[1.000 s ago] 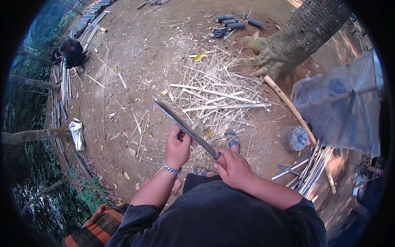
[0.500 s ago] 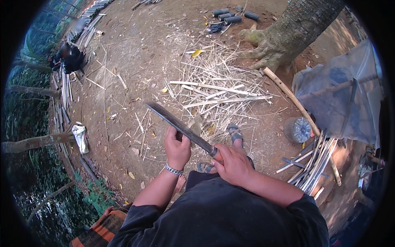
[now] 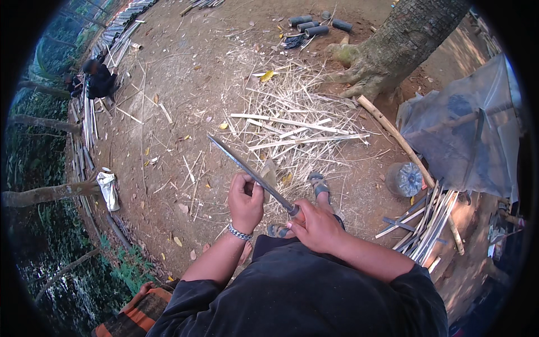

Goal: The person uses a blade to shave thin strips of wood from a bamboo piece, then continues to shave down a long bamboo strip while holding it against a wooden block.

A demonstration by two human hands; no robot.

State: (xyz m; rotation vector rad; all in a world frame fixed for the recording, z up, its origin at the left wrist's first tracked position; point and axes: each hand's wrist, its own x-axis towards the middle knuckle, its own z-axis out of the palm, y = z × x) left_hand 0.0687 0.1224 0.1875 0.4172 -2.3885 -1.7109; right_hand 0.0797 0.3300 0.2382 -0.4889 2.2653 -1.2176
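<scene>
A long dark blade [image 3: 238, 162] points up and to the left over bare earth. My right hand [image 3: 319, 227] is closed around its handle near my lap. My left hand [image 3: 245, 200], with a metal bracelet on the wrist, is held against the blade's middle, its thumb and fingers pinched at the edge. Whether a thin sliver sits between those fingers cannot be made out. Below the blade, my sandalled foot [image 3: 319, 185] rests on the ground.
A heap of split bamboo strips [image 3: 295, 126] lies ahead on the dirt. A tree trunk [image 3: 401, 48] and a grey plastic sheet [image 3: 463, 132] stand at the right, with cut sticks [image 3: 426, 224] below. Another person [image 3: 98, 78] sits far left by stacked poles.
The blade and both hands have shifted a little to the left and toward me; the view has tilted slightly. The grip on handle and blade is unchanged.
</scene>
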